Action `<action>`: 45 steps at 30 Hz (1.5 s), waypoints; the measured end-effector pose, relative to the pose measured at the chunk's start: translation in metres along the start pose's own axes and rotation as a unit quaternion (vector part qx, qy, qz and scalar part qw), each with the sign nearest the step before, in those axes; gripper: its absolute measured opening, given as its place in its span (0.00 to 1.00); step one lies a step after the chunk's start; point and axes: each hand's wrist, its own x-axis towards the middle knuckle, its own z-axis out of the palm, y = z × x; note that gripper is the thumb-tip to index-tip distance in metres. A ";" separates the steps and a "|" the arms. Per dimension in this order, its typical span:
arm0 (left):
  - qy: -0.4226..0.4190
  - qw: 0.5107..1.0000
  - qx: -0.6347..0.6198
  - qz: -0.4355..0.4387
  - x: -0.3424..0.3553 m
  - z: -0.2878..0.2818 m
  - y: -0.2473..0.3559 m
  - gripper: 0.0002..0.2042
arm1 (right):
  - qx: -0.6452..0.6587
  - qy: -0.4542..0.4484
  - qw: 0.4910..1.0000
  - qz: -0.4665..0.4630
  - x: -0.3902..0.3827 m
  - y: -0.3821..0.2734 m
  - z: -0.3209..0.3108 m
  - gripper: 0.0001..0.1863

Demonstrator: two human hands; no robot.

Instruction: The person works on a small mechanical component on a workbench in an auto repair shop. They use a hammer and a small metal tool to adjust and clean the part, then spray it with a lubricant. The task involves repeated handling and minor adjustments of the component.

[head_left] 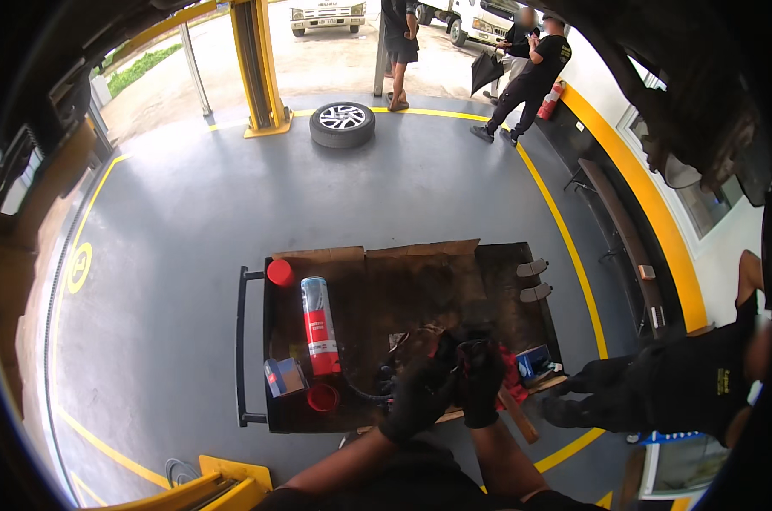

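The grip of left hand (424, 393) and right hand (481, 375) cannot be judged; by the latter's slip, handle (520, 417) could be knocked.

One cart (386, 285), two gloved hands (420, 399) over it.
On the cart I count one spray can (319, 328), two red caps (279, 272), two brake pads (536, 293) and two boxes (285, 376); beyond it I've got one wheel (342, 125), two trucks (327, 14), three people (400, 38); right of it, one more person (680, 375).

Grey floor (190, 196), yellow lines (575, 247); white wall (727, 264), yellow band (677, 260); daylight.
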 end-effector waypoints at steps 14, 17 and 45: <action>-0.056 0.988 0.108 0.098 0.025 -0.025 -0.013 0.07 | 0.179 0.059 0.977 0.101 0.011 0.079 -0.022 0.14; -0.120 0.991 0.047 0.042 0.033 -0.030 -0.028 0.09 | 0.167 0.035 0.985 0.038 0.004 0.048 0.003 0.14; -0.120 0.979 -0.163 0.017 0.036 -0.058 0.089 0.12 | 0.433 -0.165 0.886 0.022 -0.001 -0.093 0.019 0.28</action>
